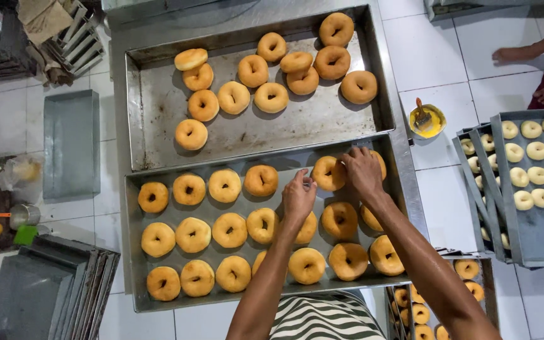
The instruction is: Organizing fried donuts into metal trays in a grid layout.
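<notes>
while both hands work over the near tray (135, 252), the right hand (361, 171) lies further from the person than the left hand (298, 196) and rests on the top-row doughnut (327, 174). that doughnut sits in the row along the tray's far wall, towards the right end, with the right fingers (352, 157) curled over its right edge and touching it; whether they grip it or only press it cannot be told. the left hand hovers just beside the same doughnut, on its near-left side, with fingers (305, 181) bunched and half-closed, the tips pointing at the far wall; nothing is visibly held. the doughnut is round, so it presents no long axis; it lies flat, hole up. the right hand is the nearer one. the far tray (152, 138) holds loosely scattered doughnuts. a yellow bowl with a brush (426, 119) stands on the white tiled floor (448, 69), well apart.
</notes>
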